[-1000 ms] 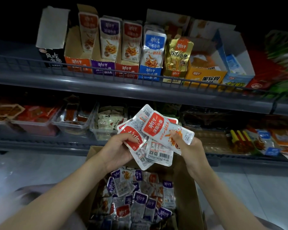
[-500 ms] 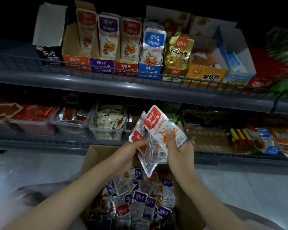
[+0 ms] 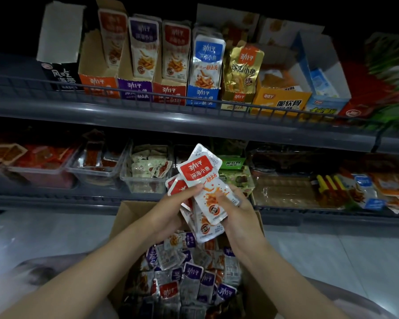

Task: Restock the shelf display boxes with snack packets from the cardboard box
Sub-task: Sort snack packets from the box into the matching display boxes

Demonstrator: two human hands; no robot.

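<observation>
red packets (image 3: 199, 172), some hidden, left hand (image 3: 171, 211), right hand (image 3: 238, 211) gripping

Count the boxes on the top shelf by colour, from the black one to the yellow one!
Black box: 1
Orange box: 1
Purple box: 1
Red box: 1
Blue box: 1
Gold box: 1
Yellow box: 1
Total: 7
</observation>
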